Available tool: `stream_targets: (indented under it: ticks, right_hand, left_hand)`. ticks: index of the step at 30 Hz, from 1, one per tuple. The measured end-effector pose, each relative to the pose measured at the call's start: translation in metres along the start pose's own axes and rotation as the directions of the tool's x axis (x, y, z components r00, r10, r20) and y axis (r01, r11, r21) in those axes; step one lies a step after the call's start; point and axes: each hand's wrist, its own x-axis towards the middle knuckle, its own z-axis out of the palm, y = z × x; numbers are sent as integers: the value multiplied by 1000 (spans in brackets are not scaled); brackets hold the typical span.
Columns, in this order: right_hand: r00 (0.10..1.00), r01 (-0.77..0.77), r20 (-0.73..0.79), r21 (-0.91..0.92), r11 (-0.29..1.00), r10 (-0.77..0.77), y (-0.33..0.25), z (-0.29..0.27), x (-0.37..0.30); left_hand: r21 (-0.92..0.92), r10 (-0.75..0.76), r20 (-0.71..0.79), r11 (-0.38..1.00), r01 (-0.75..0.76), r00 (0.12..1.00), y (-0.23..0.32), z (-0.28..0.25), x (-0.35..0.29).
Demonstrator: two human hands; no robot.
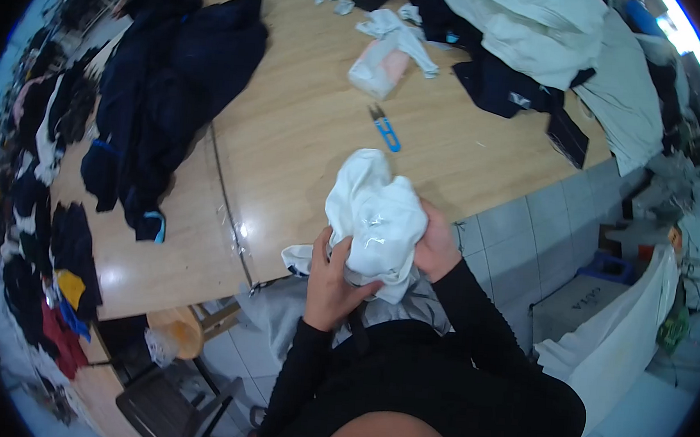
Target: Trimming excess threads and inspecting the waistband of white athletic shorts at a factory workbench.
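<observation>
a long pale wooden table [308, 125] fills the centre under bright overhead light. grey floor tiles [530, 224] spread toward four o'clock, while a dark chair [163, 405] and wooden stool [181, 328] sit at seven o'clock.

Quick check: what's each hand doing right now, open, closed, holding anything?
Left hand: closed on the white garment, gripping its lower left side.
Right hand: closed on the same white garment, at its right side.
</observation>
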Motion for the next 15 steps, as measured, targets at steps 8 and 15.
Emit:
stream_targets:
  ticks: [8,15]
  right_hand:
    - [968,238,87,-623,745,-236,-40,32,-58]
    - [804,397,-246,-456,796,-542,12,15,-111]
  left_hand:
    - [-629,-336,-8,734,256,942,49,-33,50]
    - [-735,-168,303,585,342,938,101,70,48]
